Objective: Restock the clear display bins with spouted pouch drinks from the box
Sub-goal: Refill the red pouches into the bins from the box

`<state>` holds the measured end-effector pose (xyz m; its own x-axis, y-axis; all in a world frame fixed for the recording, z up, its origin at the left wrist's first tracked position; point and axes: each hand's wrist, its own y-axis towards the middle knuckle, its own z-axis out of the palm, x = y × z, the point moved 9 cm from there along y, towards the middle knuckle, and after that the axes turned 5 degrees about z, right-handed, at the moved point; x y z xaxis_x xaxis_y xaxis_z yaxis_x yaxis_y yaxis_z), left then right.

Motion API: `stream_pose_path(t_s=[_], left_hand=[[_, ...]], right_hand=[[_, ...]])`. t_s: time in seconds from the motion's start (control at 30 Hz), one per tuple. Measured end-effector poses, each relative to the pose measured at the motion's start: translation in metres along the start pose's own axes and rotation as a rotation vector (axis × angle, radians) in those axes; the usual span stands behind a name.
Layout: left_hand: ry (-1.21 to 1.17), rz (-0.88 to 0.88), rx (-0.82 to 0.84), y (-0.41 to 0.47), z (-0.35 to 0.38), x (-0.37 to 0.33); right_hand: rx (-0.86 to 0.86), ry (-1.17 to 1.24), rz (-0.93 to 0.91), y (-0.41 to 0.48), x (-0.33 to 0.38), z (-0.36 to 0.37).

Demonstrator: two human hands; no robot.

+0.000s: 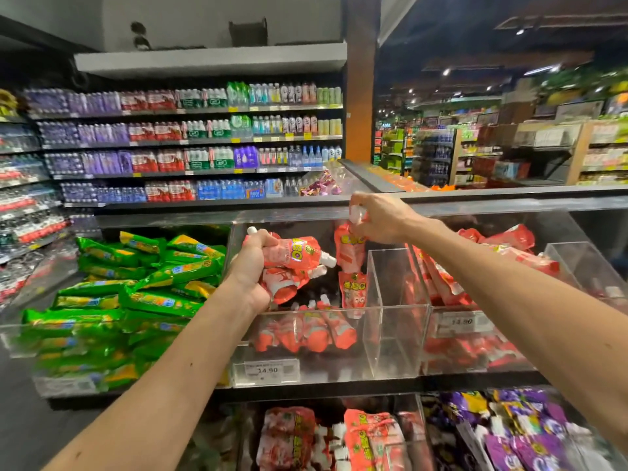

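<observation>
My left hand [253,266] grips a bunch of red spouted pouches [295,263] above the middle clear bin [394,331]. Over the back of the same bin, my right hand [380,217] pinches the white cap of one red pouch [348,249], which hangs upright. Several red pouches [306,329] lie flat along the bin's front, and one more [353,288] stands against its right divider. The box is out of view.
The left bin is heaped with green packets [136,283]. A clear bin on the right [475,338] holds more red pouches. Lower bins carry red pouches [339,440] and purple packs [526,433]. Price tags [266,370] sit on the bin fronts. Bottled drink shelves [190,147] stand behind.
</observation>
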<state>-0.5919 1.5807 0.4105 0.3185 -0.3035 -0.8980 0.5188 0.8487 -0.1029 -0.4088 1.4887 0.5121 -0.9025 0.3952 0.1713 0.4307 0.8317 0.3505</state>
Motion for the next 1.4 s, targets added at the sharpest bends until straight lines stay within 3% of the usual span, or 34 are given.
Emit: stream_pose_path(t_s=[0.13, 0.37, 0.63, 0.87, 1.13, 1.3, 1.4], left_hand=[[0.025, -0.015, -0.015, 0.005, 0.003, 0.002], [0.069, -0.017, 0.017, 0.007, 0.007, 0.007], [0.116, -0.014, -0.003, 0.004, 0.004, 0.004], [0.158, -0.015, -0.010, 0.004, 0.005, 0.007], [0.126, -0.036, -0.008, 0.004, 0.002, 0.013], [0.152, -0.023, -0.002, 0.000, 0.004, 0.010], [0.148, -0.025, 0.007, -0.003, 0.008, 0.010]], right_hand=[[0.064, -0.070, -0.054, 0.005, 0.007, 0.013], [0.065, 0.134, -0.086, -0.006, 0.015, 0.003], [0.129, -0.295, 0.050, -0.005, 0.014, 0.043], [0.727, -0.317, 0.336, -0.014, -0.004, 0.075], [0.421, -0.480, 0.172, -0.001, 0.011, 0.067], [0.543, -0.332, 0.272, 0.001, -0.001, 0.073], [0.509, -0.280, 0.280, 0.001, -0.001, 0.068]])
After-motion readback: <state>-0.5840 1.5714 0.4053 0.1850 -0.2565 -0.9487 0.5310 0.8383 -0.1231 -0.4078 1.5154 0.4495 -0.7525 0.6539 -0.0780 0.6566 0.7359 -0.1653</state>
